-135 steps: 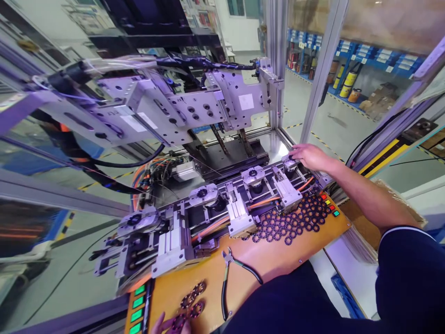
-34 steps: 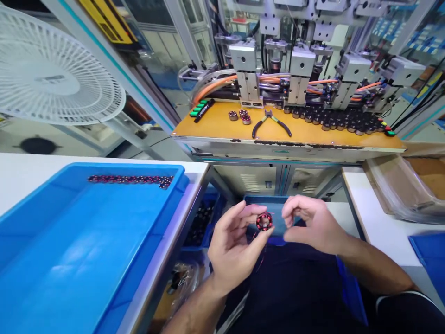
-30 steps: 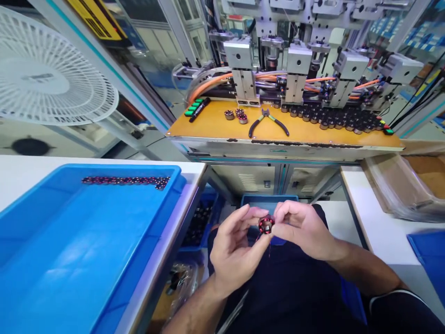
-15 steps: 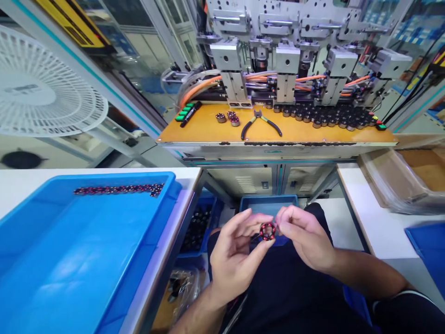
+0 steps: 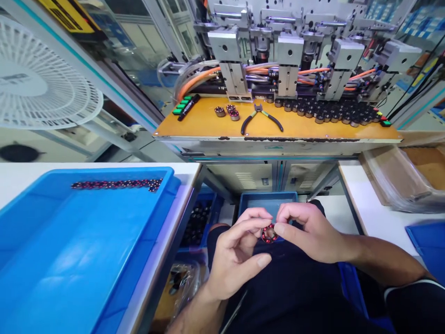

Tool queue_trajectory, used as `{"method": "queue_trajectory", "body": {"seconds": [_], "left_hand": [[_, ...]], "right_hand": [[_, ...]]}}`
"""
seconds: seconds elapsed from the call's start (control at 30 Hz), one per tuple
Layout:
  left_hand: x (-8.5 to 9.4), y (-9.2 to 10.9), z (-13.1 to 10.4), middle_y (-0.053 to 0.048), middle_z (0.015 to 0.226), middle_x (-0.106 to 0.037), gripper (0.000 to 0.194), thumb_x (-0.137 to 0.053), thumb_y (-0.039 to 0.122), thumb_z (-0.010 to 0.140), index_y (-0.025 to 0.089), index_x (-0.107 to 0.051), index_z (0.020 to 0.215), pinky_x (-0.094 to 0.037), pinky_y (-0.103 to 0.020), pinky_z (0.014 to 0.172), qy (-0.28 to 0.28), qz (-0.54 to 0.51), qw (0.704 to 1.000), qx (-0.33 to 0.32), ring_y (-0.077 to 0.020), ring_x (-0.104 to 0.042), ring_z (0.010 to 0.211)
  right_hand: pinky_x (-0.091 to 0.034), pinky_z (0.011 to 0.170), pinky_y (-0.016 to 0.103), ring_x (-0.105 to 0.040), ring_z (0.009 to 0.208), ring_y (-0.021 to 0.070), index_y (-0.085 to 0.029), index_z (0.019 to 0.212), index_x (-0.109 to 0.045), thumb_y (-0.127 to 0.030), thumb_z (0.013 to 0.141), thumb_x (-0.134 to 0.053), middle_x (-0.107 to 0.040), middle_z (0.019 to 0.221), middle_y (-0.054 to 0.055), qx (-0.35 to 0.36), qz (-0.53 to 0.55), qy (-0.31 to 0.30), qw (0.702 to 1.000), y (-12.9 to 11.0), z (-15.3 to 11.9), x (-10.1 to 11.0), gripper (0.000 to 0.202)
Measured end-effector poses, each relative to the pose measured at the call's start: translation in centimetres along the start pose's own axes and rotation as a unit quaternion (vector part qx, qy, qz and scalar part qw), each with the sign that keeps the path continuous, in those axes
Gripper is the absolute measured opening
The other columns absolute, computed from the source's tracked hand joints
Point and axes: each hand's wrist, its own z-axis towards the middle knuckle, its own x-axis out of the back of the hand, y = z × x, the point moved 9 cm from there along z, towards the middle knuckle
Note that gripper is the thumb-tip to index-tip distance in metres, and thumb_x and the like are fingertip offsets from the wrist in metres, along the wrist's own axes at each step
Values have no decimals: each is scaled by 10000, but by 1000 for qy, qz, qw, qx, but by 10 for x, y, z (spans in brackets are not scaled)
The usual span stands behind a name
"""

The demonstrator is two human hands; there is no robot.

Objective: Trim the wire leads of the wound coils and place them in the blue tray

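A small ring-shaped motor stator (image 5: 264,237) with red windings and a dark rim is held up over my lap, its open centre facing me. My right hand (image 5: 309,232) pinches its upper right edge between thumb and bent fingers. Against its upper left side rest the fingertips of my left hand (image 5: 239,250); that thumb is spread away below, clear of the ring. My fingers cover part of the stator's top edge.
A blue tray (image 5: 86,241) on the left table holds a row of similar stators (image 5: 114,184). Ahead, an orange machine bench (image 5: 208,127) carries cutting pliers (image 5: 257,111), a black marker (image 5: 188,107), a few stators (image 5: 219,111) and many dark cylindrical parts (image 5: 327,113). A white fan (image 5: 45,83) stands left.
My left thumb has come off the stator and dropped away from it. My right thumb and fingers have moved onto the ring's edge. The camera view has shifted slightly.
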Motion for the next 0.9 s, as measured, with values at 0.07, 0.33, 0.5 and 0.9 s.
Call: {"method": "queue_trajectory", "body": {"seconds": [0.07, 0.33, 0.5, 0.9], "left_hand": [[3, -4, 0, -89, 1031, -627, 310, -803, 181, 699, 227, -764, 1003, -550, -234, 680, 19, -6, 1000, 7, -133, -625, 789], [5, -1, 2, -83, 929, -706, 274, -805, 123, 678, 210, -767, 935, -559, -221, 689, 37, 10, 999, 9, -146, -673, 774], [2, -1, 3, -77, 912, -709, 253, -789, 99, 686, 203, -768, 916, -555, -196, 667, 26, 32, 999, 18, -121, -660, 724], [-21, -5, 0, -91, 868, -748, 251, -816, 168, 669, 186, -781, 917, -584, -263, 700, -50, -18, 993, 101, -178, -692, 759]], "right_hand": [[-397, 639, 239, -494, 664, 112, -167, 708, -532, -280, 888, -557, -550, 695, -10, -13, 20, -16, 1000, 6, -1, -1, 214], [-382, 570, 224, -472, 612, 104, -152, 709, -571, -355, 850, -633, -553, 669, -2, -96, 87, -20, 991, 20, -3, 15, 255], [-368, 556, 201, -443, 585, 78, -137, 720, -576, -370, 804, -713, -530, 660, -22, -127, 114, -80, 982, 22, -7, 0, 283], [-445, 793, 255, -553, 827, 123, -153, 850, -668, -219, 784, -774, -587, 888, 13, 107, -5, -180, 978, -30, 18, 0, 142]]}}
